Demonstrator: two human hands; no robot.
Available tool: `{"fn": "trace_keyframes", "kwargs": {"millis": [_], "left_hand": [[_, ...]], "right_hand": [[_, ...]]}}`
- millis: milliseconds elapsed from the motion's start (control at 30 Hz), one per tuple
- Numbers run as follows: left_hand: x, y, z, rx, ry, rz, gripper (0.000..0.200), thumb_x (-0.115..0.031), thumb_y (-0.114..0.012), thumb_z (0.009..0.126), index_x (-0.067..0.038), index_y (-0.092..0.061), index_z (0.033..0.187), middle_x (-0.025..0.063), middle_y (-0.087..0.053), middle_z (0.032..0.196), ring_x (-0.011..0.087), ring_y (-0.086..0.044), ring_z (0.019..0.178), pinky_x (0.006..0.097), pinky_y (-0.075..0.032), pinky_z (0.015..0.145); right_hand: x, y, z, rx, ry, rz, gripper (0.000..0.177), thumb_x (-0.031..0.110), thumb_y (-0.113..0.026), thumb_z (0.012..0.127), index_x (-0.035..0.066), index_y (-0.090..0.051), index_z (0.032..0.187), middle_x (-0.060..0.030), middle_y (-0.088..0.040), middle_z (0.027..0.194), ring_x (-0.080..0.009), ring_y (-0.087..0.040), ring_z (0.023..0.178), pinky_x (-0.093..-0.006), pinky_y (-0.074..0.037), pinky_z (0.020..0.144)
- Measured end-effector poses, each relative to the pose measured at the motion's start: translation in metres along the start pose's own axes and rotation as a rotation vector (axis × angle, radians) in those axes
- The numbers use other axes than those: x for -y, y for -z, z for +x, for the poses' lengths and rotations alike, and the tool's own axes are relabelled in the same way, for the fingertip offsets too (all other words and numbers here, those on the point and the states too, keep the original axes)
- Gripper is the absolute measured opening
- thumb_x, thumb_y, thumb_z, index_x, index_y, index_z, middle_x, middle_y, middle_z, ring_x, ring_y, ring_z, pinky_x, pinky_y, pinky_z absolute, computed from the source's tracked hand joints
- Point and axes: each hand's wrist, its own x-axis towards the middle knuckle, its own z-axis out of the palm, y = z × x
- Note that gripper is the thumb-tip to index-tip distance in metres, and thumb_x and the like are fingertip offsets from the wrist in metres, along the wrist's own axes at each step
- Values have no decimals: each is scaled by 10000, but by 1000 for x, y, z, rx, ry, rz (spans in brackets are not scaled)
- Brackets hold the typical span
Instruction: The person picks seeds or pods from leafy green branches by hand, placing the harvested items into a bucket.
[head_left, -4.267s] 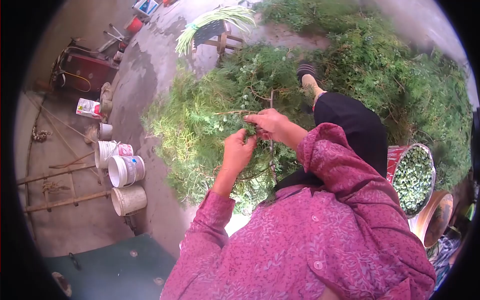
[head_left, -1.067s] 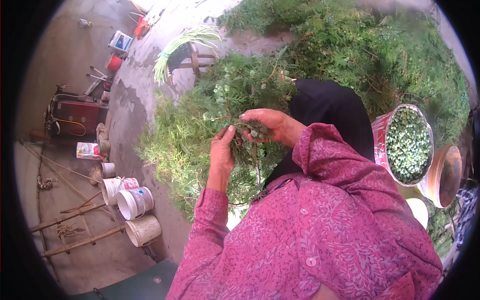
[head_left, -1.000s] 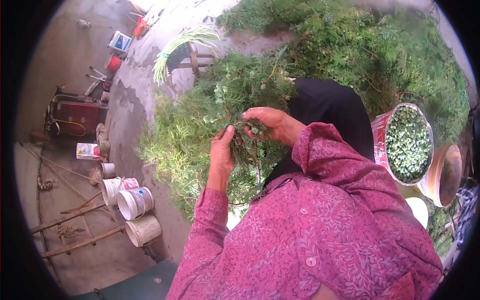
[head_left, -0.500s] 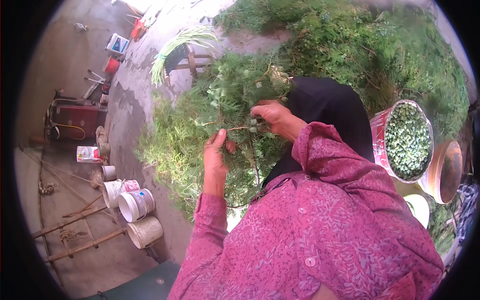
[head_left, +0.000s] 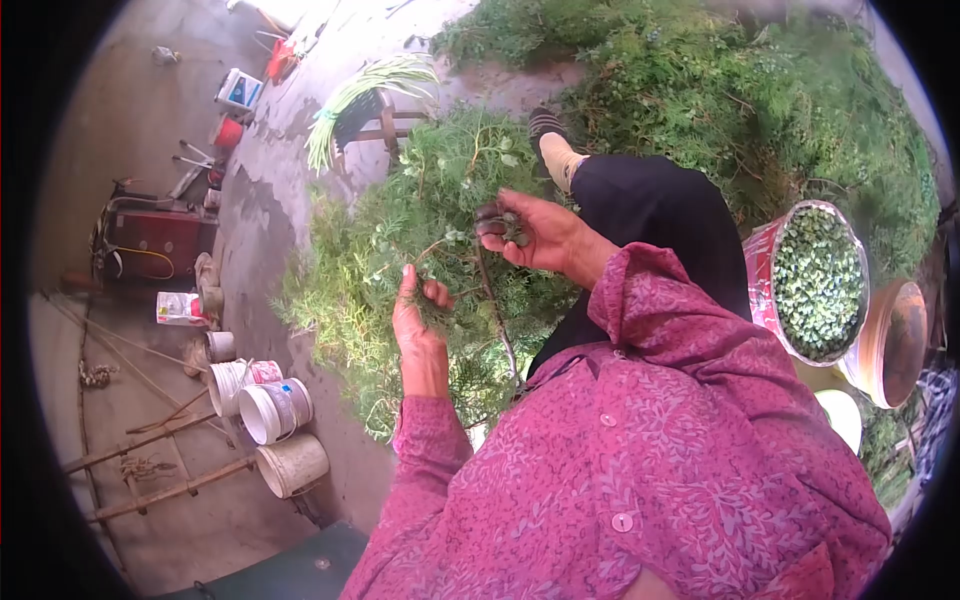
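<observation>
My left hand [head_left: 420,322] is closed around a leafy evergreen branch [head_left: 428,258], with the thumb upright along it. Pale green cones [head_left: 450,238] sit on its twigs. To the right, my right hand [head_left: 535,235] is turned partly palm-up, its fingers curled round small green cones [head_left: 514,230]. The exact number in the palm is hidden. Beneath both hands spreads a heap of feathery green branches [head_left: 345,270], crossed by a bare brown stem [head_left: 493,300].
At right, a red and white bucket [head_left: 762,285] holds many small green cones, beside an orange-brown bucket [head_left: 905,345]. More cut greenery [head_left: 720,90] lies behind. A stool [head_left: 388,130] bears long green stalks [head_left: 375,80]. White buckets [head_left: 275,412] line the left.
My right hand has come away from the twig and turned, showing cones in its curled fingers. My left hand has dropped slightly. A shoe and sock have come into view beyond my knee.
</observation>
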Motion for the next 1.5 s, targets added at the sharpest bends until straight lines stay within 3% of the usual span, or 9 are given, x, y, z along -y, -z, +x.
{"fn": "trace_keyframes", "kwargs": {"millis": [67, 133, 233, 433, 733, 1067, 1167, 1333, 1500], "left_hand": [[2, -3, 0, -27, -14, -3, 244, -317, -607, 812, -153, -435, 757, -7, -411, 562, 144, -361, 506, 278, -282, 496], [3, -8, -1, -67, -8, -37, 238, -315, -605, 815, -155, -437, 758, -7, -410, 563, 142, -363, 508, 281, -284, 498], [6, -10, -2, -23, -4, -13, 235, -317, -606, 813, -156, -443, 761, -5, -410, 565, 141, -365, 510, 278, -284, 496], [14, -18, -4, 50, -3, 4, 241, -290, -609, 813, -111, -455, 758, 17, -410, 554, 148, -366, 507, 274, -282, 492], [18, -28, -11, 110, -12, 42, 231, -268, -614, 812, -95, -467, 766, 23, -400, 549, 152, -367, 509, 282, -285, 484], [18, -24, -9, 107, -15, 51, 219, -247, -627, 805, -98, -470, 773, 11, -384, 556, 144, -375, 509, 269, -288, 479], [18, -24, -8, 102, -6, 49, 215, -236, -633, 800, -95, -473, 773, 11, -393, 562, 143, -388, 514, 269, -297, 480], [19, -22, -6, 111, -8, 59, 199, -221, -635, 799, -91, -485, 782, 5, -406, 573, 140, -392, 518, 269, -304, 482], [17, -23, -7, 135, 7, 54, 193, -219, -630, 802, -91, -486, 785, 5, -405, 570, 140, -386, 515, 272, -303, 481]], "right_hand": [[-2, 4, -1, 3, -3, -12, 202, 213, -495, 871, 30, -544, 943, -100, -598, 862, -156, -593, 654, -200, -431, 430], [-8, 8, -4, -132, 108, -346, 202, 177, -549, 841, 25, -549, 975, -69, -601, 833, -134, -581, 628, -199, -420, 434], [-19, 20, 0, -175, 77, -503, 285, 149, -621, 791, 21, -537, 1031, -36, -593, 803, -105, -567, 635, -200, -409, 457], [-26, 13, 1, -155, 139, -575, 589, 148, -712, 712, -25, -418, 1193, -26, -572, 791, -87, -540, 641, -203, -399, 501], [-24, 11, 0, -86, 264, -672, 740, 197, -757, 663, -54, -353, 1230, -47, -595, 801, -99, -546, 623, -207, -403, 503], [-24, 6, -1, -65, 333, -610, 674, 214, -759, 662, -17, -402, 1186, -28, -595, 795, -92, -540, 614, -208, -402, 497], [-19, 3, -2, 5, 231, -643, 687, 213, -756, 667, -7, -391, 1205, -18, -591, 784, -89, -534, 606, -207, -399, 496], [-21, -5, -11, -97, 329, -547, 568, 174, -738, 687, 5, -442, 1141, 0, -577, 750, -78, -527, 600, -200, -400, 499], [-17, -2, -9, -12, 380, -634, 464, 142, -726, 688, -5, -483, 1055, -2, -566, 722, -68, -518, 584, -197, -405, 498]]}}
